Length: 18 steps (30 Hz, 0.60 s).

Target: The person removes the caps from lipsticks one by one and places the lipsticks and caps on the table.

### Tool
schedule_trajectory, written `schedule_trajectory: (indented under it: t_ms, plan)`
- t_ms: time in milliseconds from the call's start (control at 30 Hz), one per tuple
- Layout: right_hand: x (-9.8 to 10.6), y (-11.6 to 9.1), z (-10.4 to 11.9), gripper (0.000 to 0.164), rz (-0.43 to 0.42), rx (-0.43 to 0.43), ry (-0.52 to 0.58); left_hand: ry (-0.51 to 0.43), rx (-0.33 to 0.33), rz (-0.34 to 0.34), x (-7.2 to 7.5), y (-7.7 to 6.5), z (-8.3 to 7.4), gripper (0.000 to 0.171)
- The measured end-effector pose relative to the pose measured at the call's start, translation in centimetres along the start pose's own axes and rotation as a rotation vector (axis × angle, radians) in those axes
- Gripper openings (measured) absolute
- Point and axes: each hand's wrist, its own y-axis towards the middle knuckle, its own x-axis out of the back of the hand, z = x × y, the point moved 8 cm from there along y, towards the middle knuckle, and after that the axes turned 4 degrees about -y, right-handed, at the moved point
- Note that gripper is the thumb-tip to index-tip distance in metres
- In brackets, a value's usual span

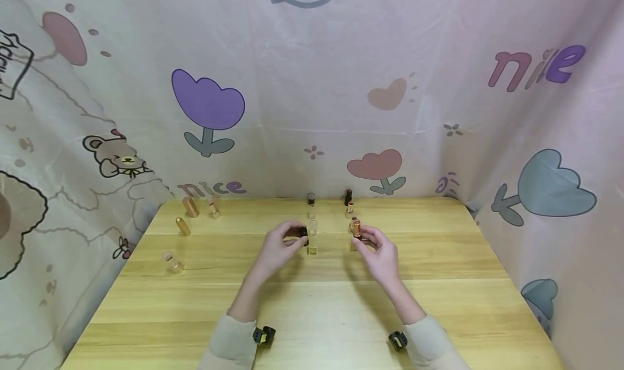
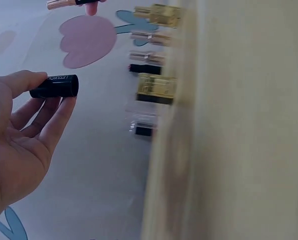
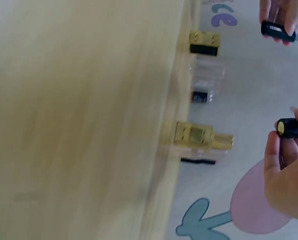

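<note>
My left hand (image 1: 279, 251) pinches a black lipstick cap (image 2: 56, 86) between thumb and fingers, its hollow end toward the right in the left wrist view. In my right hand (image 1: 382, 255) is an uncapped lipstick (image 1: 357, 228) with a black base and a shiny gold upper tube. Both things are held above the table, apart from each other. Beside the left hand stands a row of caps, among them a gold cap (image 1: 312, 251) and a clear cap (image 1: 313, 227). Uncapped lipsticks, such as a black one (image 1: 348, 198) and a pinkish one (image 1: 350, 210), line up beyond the right hand, which partly hides the nearer ones.
On the left of the wooden table (image 1: 312, 316) stand a rose-gold tube (image 1: 190, 207), a pinkish clear lipstick (image 1: 214, 210), a gold bullet-shaped tube (image 1: 183, 227) and a clear lipstick (image 1: 173, 263). A patterned curtain (image 1: 312, 88) hangs behind the table and along its sides.
</note>
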Motion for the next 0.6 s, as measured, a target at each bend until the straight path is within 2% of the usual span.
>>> schedule_trajectory:
  t_ms: [233, 600]
  plan:
    - [1.4, 0.0, -1.6, 0.033, 0.057, -0.052, -0.05, 0.038, 0.014, 0.095, -1.4, -0.8, 0.9, 0.028]
    - [1.7, -0.2, -3.3, 0.035, 0.191, -0.127, -0.129, 0.139, 0.053, 0.224, -2.8, -1.2, 1.5, 0.024]
